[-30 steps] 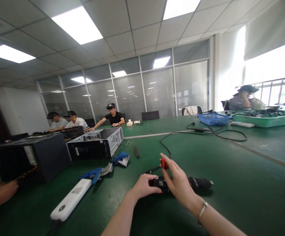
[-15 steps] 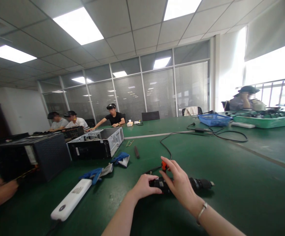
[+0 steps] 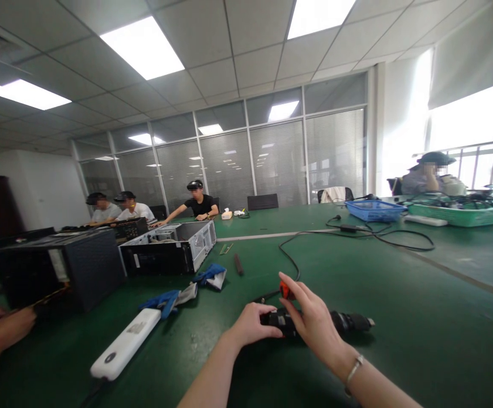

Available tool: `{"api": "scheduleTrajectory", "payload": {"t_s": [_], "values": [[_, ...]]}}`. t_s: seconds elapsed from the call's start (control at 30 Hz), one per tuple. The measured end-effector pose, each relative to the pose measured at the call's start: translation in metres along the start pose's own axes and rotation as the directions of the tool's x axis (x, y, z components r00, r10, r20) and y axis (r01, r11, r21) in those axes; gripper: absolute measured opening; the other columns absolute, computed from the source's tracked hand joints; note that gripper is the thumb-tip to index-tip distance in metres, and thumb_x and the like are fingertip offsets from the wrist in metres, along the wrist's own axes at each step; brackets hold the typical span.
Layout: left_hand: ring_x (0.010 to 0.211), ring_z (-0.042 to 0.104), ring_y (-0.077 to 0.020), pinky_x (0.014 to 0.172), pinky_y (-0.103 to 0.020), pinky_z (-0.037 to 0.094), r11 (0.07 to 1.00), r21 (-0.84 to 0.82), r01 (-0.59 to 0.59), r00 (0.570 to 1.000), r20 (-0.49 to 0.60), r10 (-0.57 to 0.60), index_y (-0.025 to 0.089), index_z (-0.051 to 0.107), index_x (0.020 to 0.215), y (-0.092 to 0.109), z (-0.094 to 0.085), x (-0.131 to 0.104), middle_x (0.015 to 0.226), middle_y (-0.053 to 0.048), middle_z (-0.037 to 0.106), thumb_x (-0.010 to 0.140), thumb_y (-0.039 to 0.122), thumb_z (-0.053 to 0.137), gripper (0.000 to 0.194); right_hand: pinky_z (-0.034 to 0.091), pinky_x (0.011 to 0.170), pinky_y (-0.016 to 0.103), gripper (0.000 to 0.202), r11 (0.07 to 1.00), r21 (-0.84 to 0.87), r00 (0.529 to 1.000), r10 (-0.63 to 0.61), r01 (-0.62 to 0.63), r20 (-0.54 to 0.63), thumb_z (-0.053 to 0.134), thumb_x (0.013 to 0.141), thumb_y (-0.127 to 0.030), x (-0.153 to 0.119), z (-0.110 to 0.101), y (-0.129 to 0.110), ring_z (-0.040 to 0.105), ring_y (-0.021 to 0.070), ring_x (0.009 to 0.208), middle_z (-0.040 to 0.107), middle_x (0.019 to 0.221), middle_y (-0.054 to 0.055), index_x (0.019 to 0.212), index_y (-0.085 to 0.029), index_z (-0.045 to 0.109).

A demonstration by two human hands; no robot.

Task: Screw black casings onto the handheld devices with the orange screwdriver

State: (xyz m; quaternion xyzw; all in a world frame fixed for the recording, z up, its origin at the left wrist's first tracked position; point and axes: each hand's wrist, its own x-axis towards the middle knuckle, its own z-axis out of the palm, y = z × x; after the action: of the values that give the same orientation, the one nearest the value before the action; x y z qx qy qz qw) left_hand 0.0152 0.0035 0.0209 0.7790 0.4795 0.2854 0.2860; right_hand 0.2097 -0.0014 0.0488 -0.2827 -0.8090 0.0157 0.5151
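A black cylindrical device (image 3: 348, 322) with a metal tip at its right end lies across the green table (image 3: 399, 362). My left hand (image 3: 253, 326) grips its left end between thumb and fingers. Above the device, my right hand (image 3: 314, 320) pinches a small orange-red piece (image 3: 286, 290) between thumb and fingertips; whether that piece is joined to the device is hidden. A silver bracelet circles my right wrist. Beyond my hands, a black cable (image 3: 289, 249) runs back over the table.
At the left are a white power strip (image 3: 127, 343), blue-grey gloves (image 3: 168, 300), an open computer case (image 3: 165, 255) and a dark case (image 3: 80, 266), with another person's hands (image 3: 11, 328) beside it. Blue (image 3: 374, 212) and green (image 3: 467, 215) baskets stand back right. Several people sit around.
The view has shifted slightly, moving everything a little to the right. My hands keep nearly the same hold on the device and the orange-red piece.
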Motion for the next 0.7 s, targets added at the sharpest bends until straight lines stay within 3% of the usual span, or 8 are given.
{"api": "scheduleTrajectory", "payload": {"t_s": [0.17,0.33,0.57,0.7], "values": [[0.067,0.052,-0.0154,0.061,-0.022,0.036,0.999,-0.028,-0.018,1.0,0.001,0.018,0.016,0.074,0.093,0.0002,-0.0004,-0.0001,0.073,0.002,0.063,0.066,0.039,0.078,0.035,0.055,0.082,0.032,0.051,0.999,0.014,0.999,-0.043,0.043,0.017,0.041,0.093,-0.018,-0.0011,0.0001,-0.0029,0.063,0.0195,0.096,0.061,0.112,0.01,0.144,-0.023,0.033],[0.065,0.051,-0.0143,0.06,-0.022,0.034,1.0,0.009,0.004,1.0,-0.003,-0.004,0.015,0.074,0.089,-0.0015,0.0005,0.0004,0.071,0.003,0.062,0.066,0.037,0.078,0.032,0.055,0.076,0.032,0.046,0.998,-0.043,0.999,-0.035,0.035,-0.001,0.041,0.094,-0.019,-0.0026,0.0007,0.0009,0.063,0.0195,0.091,0.061,0.108,0.009,0.14,-0.025,0.039],[0.066,0.05,-0.014,0.06,-0.021,0.034,1.0,0.01,-0.016,1.0,-0.006,0.016,0.014,0.074,0.091,-0.0022,0.0006,0.0008,0.072,0.003,0.062,0.066,0.036,0.079,0.033,0.053,0.086,0.035,0.052,0.999,-0.02,0.998,-0.046,0.047,0.032,0.04,0.095,-0.019,-0.006,0.0031,0.0005,0.06,0.0209,0.104,0.056,0.121,0.011,0.145,-0.024,0.03],[0.067,0.053,-0.0152,0.061,-0.021,0.036,0.999,0.031,0.012,1.0,0.004,-0.012,0.014,0.074,0.091,-0.0011,-0.0002,0.0004,0.072,0.002,0.063,0.066,0.036,0.079,0.033,0.056,0.078,0.035,0.051,0.997,-0.077,0.999,-0.025,0.028,0.038,0.043,0.094,-0.021,-0.0051,0.0041,0.0036,0.063,0.0216,0.094,0.06,0.113,0.01,0.144,-0.025,0.034]]}}
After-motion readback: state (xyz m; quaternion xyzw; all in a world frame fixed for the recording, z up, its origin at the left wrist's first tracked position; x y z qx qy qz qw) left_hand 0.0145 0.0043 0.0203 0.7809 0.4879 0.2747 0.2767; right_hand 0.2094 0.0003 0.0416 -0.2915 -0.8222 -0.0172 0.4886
